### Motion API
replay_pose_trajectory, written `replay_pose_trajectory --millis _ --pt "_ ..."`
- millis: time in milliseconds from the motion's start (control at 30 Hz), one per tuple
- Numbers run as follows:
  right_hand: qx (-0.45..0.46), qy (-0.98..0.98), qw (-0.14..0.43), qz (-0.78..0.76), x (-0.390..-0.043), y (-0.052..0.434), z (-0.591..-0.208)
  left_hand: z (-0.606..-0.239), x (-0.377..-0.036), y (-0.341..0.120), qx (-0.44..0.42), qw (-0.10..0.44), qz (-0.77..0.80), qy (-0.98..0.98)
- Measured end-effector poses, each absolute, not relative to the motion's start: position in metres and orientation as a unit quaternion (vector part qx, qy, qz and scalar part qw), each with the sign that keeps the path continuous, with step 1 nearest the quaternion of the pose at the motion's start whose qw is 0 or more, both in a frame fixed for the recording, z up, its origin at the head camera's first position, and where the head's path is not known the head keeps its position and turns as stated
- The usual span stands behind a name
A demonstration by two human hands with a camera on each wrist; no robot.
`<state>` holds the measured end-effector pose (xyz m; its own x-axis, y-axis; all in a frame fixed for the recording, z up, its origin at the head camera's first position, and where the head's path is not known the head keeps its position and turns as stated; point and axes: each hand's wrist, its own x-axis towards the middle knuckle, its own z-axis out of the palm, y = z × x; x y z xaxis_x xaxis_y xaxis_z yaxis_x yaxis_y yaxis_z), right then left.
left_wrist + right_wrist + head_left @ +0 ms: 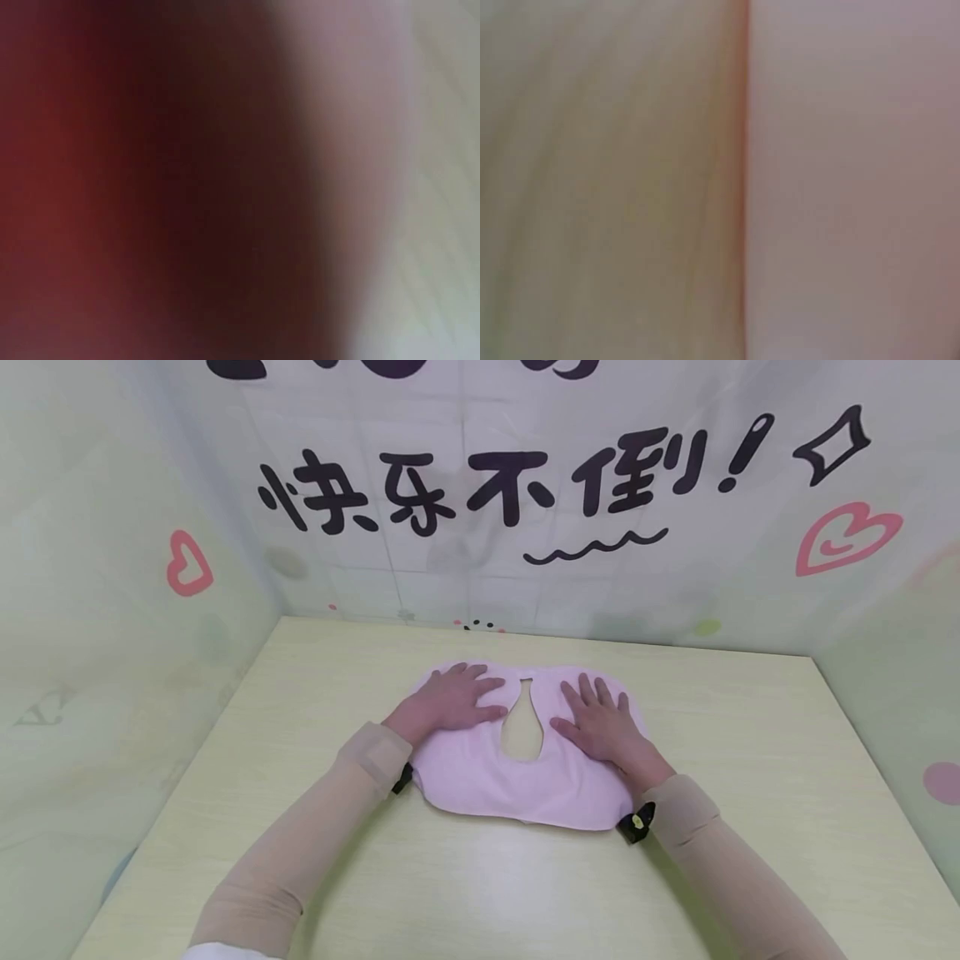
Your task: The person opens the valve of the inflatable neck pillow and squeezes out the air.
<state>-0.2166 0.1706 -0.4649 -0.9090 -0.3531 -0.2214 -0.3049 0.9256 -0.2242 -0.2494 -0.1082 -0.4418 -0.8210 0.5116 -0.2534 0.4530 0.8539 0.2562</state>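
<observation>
Pink bib [525, 777] lies flat on the table [750, 860], about midway between its left and right edges, nearer the far edge. Left hand [450, 702] and right hand [600, 722] press on it, palms down, fingers straight and spread, either side of the neck opening. Both wrist views are blurred.

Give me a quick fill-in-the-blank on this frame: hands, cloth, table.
1. Both hands lie flat on a ____ cloth colored item.
2. The left hand and right hand sit on either side of a teardrop-shaped ____ in it.
3. The cloth rests on a pale wooden ____.
4. Each hand's fingers are ____, not curled.

Missing words: pink; opening; table; straight
</observation>
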Motion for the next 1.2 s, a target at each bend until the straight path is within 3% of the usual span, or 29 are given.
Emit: replay_pose_trajectory --millis 400,733,1200 --pt "-0.170 0.970 0.139 -0.106 -0.217 0.170 -0.467 -0.442 -0.252 -0.108 0.243 0.161 0.093 0.952" --pt "-0.189 0.971 0.084 -0.117 -0.197 0.177 -0.447 -0.427 -0.229 -0.117 0.254 0.082 0.053 0.962" --pt "-0.223 0.965 0.096 -0.101 -0.176 0.180 -0.459 -0.441 -0.204 -0.128 0.277 0.119 0.068 0.951"
